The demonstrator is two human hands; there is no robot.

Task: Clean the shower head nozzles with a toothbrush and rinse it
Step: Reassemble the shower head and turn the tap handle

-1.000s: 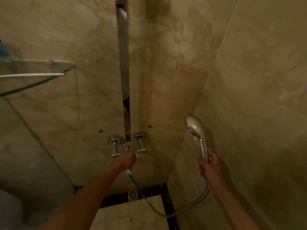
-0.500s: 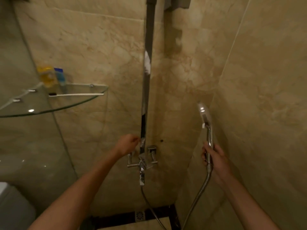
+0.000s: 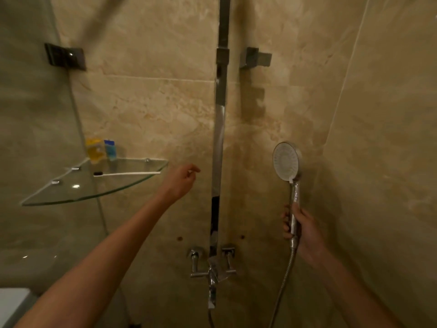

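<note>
Two bare forearms, no sleeves; hands, left (image 3: pixel 180 180) and right (image 3: pixel 305 229), ungloved.

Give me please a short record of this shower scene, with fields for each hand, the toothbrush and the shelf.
left hand: raised in the air near the shelf's end, holds nothing
right hand: grips the handle of the shower head, nozzle face toward the camera
toothbrush: white, lies flat on the shelf, untouched
glass shelf: corner shelf, also bears two small bottles
</note>
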